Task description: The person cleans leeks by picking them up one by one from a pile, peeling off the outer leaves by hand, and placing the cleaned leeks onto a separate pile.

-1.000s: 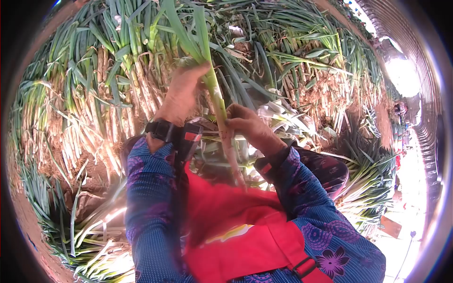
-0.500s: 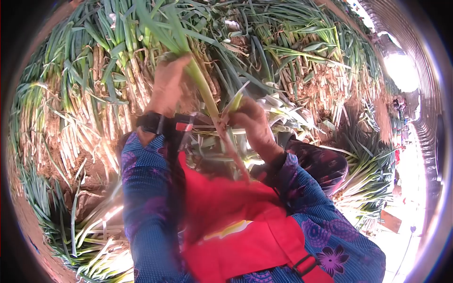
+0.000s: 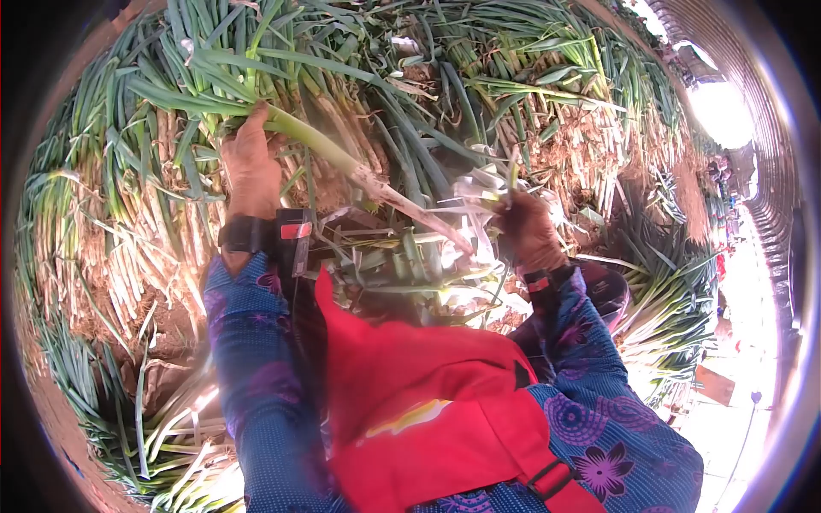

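My left hand (image 3: 252,167) is closed around a long green onion (image 3: 338,158) where the stalk meets its leaves. The leaves point to the upper left, and the pale root end slants down to the right over the middle. Off to the right and apart from the stalk, my right hand (image 3: 530,232) is closed, its fingers partly in shadow and blurred. A thin peeled leaf (image 3: 513,168) sticks up from its fingertips. Beneath and between the hands lies a heap of stripped leaves (image 3: 410,265).
Dense rows of green onions (image 3: 128,205) stand at the left and back, with another stack (image 3: 573,128) at the right back. More lie at the lower left (image 3: 188,453) and right (image 3: 658,316). A ribbed metal wall (image 3: 782,154) curves along the right.
My left hand has moved left with the green onion, which now slants more. My right hand has pulled away from the stalk, right and slightly down, taking a peeled leaf.
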Available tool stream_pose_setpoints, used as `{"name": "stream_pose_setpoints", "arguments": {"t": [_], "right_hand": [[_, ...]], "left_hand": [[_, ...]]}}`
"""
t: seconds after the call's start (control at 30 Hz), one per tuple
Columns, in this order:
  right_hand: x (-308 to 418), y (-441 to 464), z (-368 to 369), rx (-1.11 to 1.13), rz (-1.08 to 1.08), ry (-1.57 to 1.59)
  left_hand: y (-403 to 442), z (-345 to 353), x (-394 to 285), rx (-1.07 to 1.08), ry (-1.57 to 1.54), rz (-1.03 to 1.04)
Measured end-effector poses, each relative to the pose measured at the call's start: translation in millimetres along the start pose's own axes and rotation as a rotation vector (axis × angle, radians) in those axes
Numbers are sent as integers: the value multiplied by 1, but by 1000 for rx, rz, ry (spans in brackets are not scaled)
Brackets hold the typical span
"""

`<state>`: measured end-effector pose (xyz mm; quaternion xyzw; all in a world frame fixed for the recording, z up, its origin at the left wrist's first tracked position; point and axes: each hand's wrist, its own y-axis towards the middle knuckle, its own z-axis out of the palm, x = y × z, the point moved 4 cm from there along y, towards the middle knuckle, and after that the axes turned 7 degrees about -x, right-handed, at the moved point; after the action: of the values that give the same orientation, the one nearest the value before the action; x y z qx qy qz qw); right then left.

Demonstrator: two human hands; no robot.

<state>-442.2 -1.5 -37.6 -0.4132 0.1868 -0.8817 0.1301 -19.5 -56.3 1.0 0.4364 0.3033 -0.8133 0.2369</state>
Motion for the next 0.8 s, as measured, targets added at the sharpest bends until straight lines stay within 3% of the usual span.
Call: {"name": "stream_pose_setpoints", "arguments": {"t": [0.13,0.17,0.23,0.27,0.33,0.37,0.4,0.43,0.5,0.57,0.63,0.73,0.8], "right_hand": [[67,19,-123,-265,-93,-53],[88,35,-185,-284,-142,48],[125,38,-248,-559,-282,83],[131,35,-254,-479,-213,-135],[127,13,-211,-489,-171,-628],[110,-3,-145,-579,-198,-906],[97,17,-130,-558,-179,-1138],[79,33,-100,-387,-286,-1415],[23,35,-27,72,-286,-1147],[-12,-2,65,217,-228,-1259],[-39,-10,102,299,-384,-1494],[-53,-15,123,310,-630,-1538],[-57,-14,129,254,-641,-1580]], "left_hand": [[1,-7,-7,-123,14,40],[-2,-8,-10,-176,21,54],[-2,-11,-17,-190,19,60],[-3,-12,-18,-193,19,59],[-4,-8,-12,-177,27,67],[-5,-5,-7,-168,29,70],[-6,-1,-2,-140,24,66],[-6,2,2,-113,21,61],[-13,8,6,-100,21,54],[-24,15,4,-128,22,47],[-27,19,5,-80,27,60],[-26,19,6,-96,43,52],[-28,20,5,-140,79,39]]}}
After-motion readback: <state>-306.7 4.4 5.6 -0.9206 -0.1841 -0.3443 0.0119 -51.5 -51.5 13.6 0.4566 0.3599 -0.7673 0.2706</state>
